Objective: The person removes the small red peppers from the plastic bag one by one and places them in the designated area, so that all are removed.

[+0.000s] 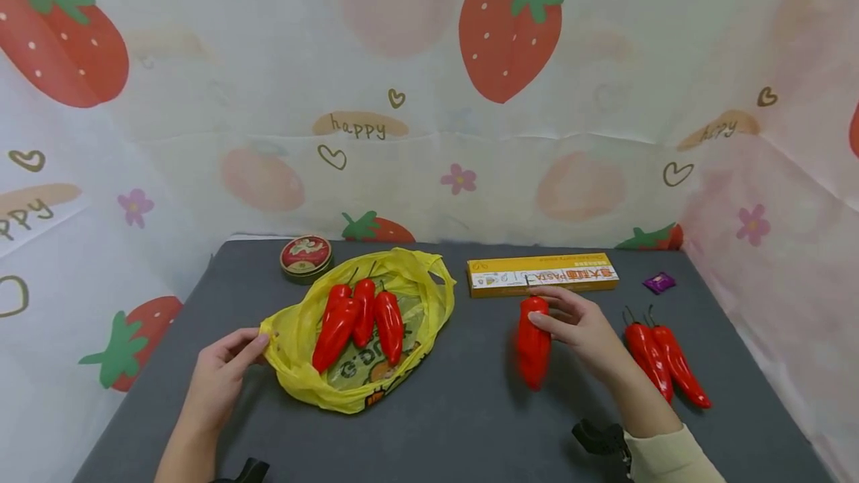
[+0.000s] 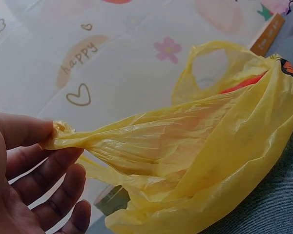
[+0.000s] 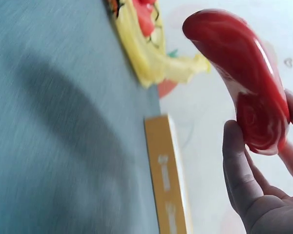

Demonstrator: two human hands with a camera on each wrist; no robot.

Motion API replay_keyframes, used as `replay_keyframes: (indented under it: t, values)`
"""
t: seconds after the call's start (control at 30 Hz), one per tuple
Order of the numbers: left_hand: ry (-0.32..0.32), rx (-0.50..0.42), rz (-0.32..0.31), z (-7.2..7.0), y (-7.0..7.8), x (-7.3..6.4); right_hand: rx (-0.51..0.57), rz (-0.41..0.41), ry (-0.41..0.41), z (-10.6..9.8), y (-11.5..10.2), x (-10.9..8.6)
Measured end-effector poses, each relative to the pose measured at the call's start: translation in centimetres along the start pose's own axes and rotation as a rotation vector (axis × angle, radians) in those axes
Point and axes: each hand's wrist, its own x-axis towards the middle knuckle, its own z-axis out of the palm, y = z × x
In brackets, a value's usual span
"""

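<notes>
My left hand pinches the left edge of a yellow plastic bag between thumb and forefinger. In the left wrist view the bag stretches away from the pinching fingers in folds. Several red peppers lie inside the open bag. Above the table my right hand grips another red pepper near its stem end, tip hanging down. The right wrist view shows this glossy pepper between thumb and fingers, its shadow on the table. Two more red peppers lie right of my right forearm.
A yellow and white pasta box lies along the back of the dark grey table. Behind the bag stands a round red-lidded tin. A small purple packet is at the back right. A strawberry-print sheet hangs around the table.
</notes>
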Motion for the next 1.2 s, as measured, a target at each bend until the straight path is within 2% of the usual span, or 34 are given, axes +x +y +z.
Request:
replay_keyframes:
  t: [0.27,0.47,0.57,0.83,1.0,1.2]
  values:
    - [-0.004,-0.007,-0.017,0.0,-0.2,0.2,-0.118,0.088,0.065,-3.4,1.3,-2.0]
    - [-0.007,-0.005,-0.01,0.0,0.0,0.1,-0.367,0.078,0.088,-6.2,2.2,-3.0]
    - [-0.01,-0.002,-0.004,0.0,-0.1,0.1,-0.456,0.073,0.099,-7.1,2.7,-3.2]
    - [0.0,0.006,-0.017,-0.1,-0.2,0.1,-0.543,0.091,0.119,-8.1,3.3,-3.6]
    - [0.004,-0.003,-0.018,-0.2,-0.3,0.0,-0.636,0.1,0.141,-8.6,3.5,-4.0]
    - [0.008,-0.006,-0.02,-0.2,-0.3,0.1,-0.727,0.029,0.177,-8.9,4.1,-4.1]
